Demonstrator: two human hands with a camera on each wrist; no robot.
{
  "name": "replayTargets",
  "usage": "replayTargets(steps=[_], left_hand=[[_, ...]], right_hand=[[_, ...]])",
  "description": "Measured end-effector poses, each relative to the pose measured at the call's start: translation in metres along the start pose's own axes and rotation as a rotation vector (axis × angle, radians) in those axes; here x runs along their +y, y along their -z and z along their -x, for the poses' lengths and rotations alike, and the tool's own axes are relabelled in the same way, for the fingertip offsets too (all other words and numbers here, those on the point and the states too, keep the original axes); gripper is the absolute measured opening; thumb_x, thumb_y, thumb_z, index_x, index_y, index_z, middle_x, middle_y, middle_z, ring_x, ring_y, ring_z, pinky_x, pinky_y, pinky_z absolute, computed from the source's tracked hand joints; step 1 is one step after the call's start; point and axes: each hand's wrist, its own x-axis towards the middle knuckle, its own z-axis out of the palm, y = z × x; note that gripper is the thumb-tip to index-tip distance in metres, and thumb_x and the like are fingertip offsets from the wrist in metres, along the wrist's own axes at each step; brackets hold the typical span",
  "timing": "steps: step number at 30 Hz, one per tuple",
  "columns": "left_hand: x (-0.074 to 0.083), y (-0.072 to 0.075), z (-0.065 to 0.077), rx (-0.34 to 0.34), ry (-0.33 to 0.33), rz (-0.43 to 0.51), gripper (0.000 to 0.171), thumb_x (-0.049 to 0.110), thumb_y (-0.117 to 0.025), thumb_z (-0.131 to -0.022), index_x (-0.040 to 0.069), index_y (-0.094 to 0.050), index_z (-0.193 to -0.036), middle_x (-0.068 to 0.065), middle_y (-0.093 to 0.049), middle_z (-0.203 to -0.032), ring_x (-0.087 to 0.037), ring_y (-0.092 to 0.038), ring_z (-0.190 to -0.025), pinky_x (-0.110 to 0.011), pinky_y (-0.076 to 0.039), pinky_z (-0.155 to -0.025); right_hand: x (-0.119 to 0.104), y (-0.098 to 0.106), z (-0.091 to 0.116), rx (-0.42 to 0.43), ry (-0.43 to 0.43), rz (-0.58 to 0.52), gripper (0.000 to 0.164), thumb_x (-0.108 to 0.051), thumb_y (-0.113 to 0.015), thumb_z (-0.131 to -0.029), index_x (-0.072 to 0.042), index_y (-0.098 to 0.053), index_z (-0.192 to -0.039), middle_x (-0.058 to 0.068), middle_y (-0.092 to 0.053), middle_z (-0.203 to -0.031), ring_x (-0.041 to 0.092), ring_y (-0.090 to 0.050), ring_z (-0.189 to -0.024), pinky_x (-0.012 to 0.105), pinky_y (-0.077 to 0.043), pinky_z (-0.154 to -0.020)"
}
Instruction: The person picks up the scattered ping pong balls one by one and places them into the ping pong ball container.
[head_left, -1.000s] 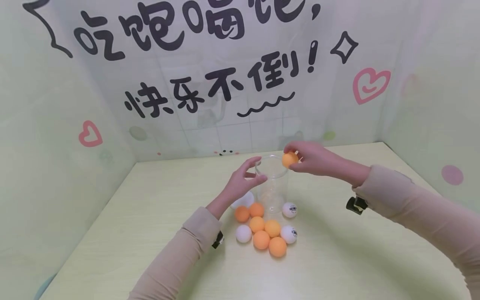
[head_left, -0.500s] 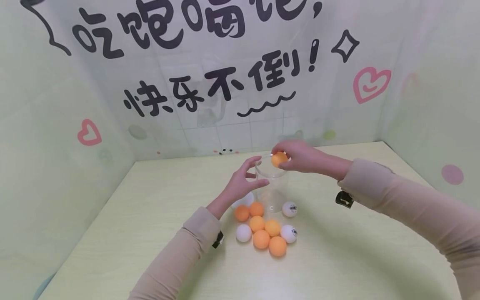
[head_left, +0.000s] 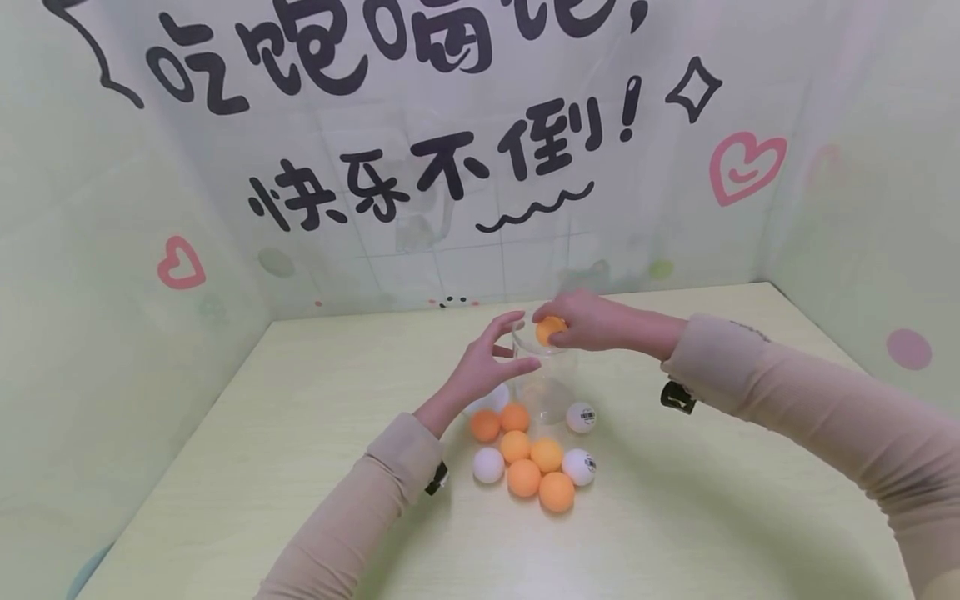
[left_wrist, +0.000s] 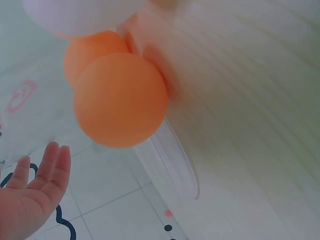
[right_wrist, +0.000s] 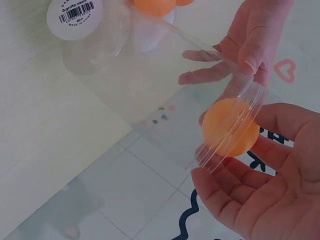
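Observation:
My left hand (head_left: 483,362) grips the side of a clear plastic jar (head_left: 551,392) near its rim, thumb on the near side. The jar stands upright on the table. My right hand (head_left: 592,321) holds an orange ping-pong ball (head_left: 551,332) in the jar's mouth. Seen from the right wrist, that ball (right_wrist: 230,127) shows through the clear rim, with the right fingers around it. Close in front of the jar lie several orange ping-pong balls (head_left: 523,477) and white ones, including a printed white ball (head_left: 581,417) at its right.
A flat white lid-like piece (head_left: 493,398) lies left of the jar, partly hidden by the left wrist and balls. The pale wooden table (head_left: 315,433) reaches back to a printed curtain (head_left: 450,275), which also hangs at both sides.
My right hand has moved left with the orange ball, from beside the jar's rim into its mouth. The left hand has stayed at the jar, and the balls on the table lie as before.

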Motion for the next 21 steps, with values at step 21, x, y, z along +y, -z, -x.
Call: replayTargets(steps=[21], left_hand=[[-0.014, 0.014, 0.035, -0.065, -0.08, 0.015, 0.071, 0.03, -0.071, -0.08, 0.029, -0.032, -0.14, -0.002, -0.042, -0.14, -0.027, -0.058, -0.105, -0.039, -0.049, -0.081]], right_hand=[[-0.059, -0.015, 0.027, 0.104, -0.077, 0.026, 0.025, -0.003, -0.056, -0.087, 0.002, -0.062, -0.11, 0.016, -0.062, -0.112, 0.031, -0.056, -0.103, 0.043, -0.046, -0.088]])
